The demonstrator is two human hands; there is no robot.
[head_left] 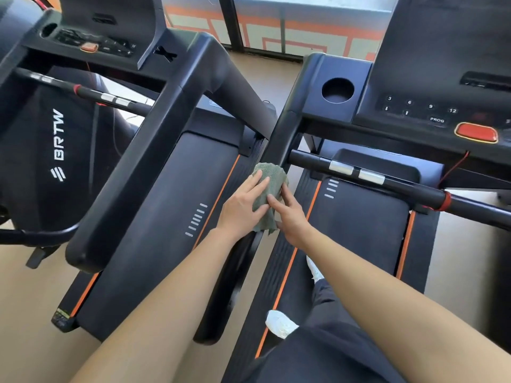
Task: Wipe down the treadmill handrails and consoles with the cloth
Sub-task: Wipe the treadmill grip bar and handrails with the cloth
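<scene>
A grey-green cloth [270, 181] is draped over the black left handrail [279, 139] of the right treadmill, just below where the crossbar [387, 181] joins it. My left hand [242, 207] lies on the cloth from the left, fingers straight and pressing it against the rail. From the right, my right hand [291, 218] has its thumb on the cloth and its fingers curled round the cloth and rail. The right treadmill's console [431, 111] has number keys and a red button, up and to the right of my hands.
The left treadmill's thick handrail [143, 161] runs close alongside, with its console [91, 42] at top left. A round cup holder [338, 90] sits beside the right console. My legs and white shoes [280, 324] stand on the right treadmill's belt [359, 230].
</scene>
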